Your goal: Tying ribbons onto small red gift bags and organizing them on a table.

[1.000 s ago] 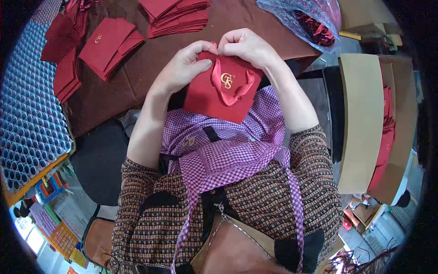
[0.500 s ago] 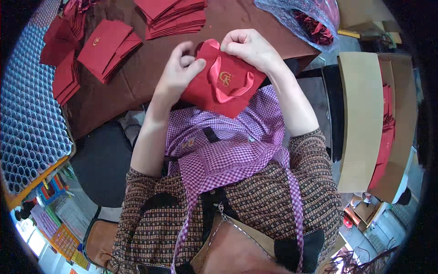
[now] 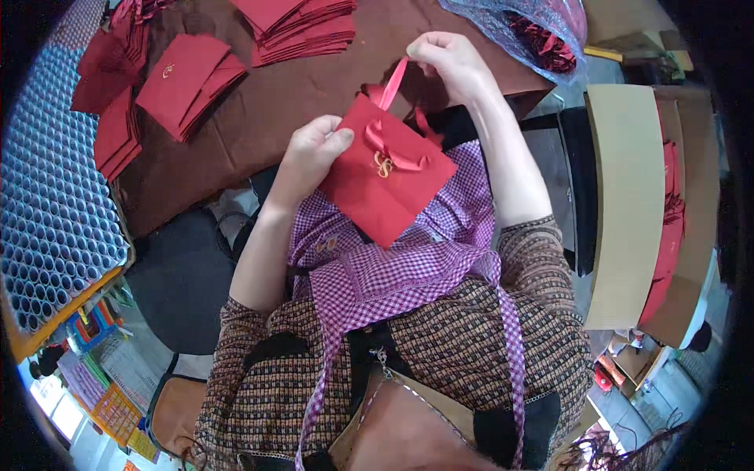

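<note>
A small red paper gift bag (image 3: 385, 204) with a gold emblem hangs tilted over my lap. At its left edge my left hand (image 3: 312, 155) is closed, the thumb lying on the front face. A satin ribbon handle (image 3: 393, 85) of the same red rises from the bag's upper edge, pulled taut. My right hand (image 3: 454, 64) pinches the top end of that ribbon, above and to the right of the bag. Another ribbon loop (image 3: 397, 157) lies slack across the front, partly over the emblem. The bag's back is hidden.
On the brown-covered table (image 3: 290, 102) lie flat red bags (image 3: 184, 78) and a thicker stack (image 3: 306, 31). A clear plastic sack (image 3: 542, 39) of dark red ribbons sits at the back right. A cardboard box (image 3: 624, 204) holding red bags stands right, a honeycomb-like rack (image 3: 59, 188) left.
My right hand has moved up and right, drawing the ribbon out straight from the bag. My left hand has closed on the bag's edge, and the bag hangs lower.
</note>
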The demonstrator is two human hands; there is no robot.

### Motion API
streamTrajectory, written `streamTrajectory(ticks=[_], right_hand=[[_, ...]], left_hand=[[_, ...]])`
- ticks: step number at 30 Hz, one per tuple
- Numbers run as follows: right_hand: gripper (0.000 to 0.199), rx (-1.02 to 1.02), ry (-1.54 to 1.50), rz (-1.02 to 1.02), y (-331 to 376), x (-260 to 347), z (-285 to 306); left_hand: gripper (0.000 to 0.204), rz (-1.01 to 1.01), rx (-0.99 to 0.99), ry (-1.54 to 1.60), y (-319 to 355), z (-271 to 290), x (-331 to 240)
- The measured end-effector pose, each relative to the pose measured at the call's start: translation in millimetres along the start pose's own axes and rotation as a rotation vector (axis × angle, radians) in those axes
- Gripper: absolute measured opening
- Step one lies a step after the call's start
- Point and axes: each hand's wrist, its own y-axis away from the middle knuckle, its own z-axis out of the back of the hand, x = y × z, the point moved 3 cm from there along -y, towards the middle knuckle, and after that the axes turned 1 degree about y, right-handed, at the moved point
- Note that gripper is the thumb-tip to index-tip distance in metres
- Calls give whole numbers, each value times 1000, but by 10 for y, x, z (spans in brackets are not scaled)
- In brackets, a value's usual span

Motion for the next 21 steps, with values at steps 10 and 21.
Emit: streamTrajectory(ticks=[10,21], right_hand=[[21,-255,33,6,-272,56,116],[31,434,51,314,209,-21,-40]], left_hand=[[17,28,57,172,27,70,31],[18,-138,-129,415,14,183,25]])
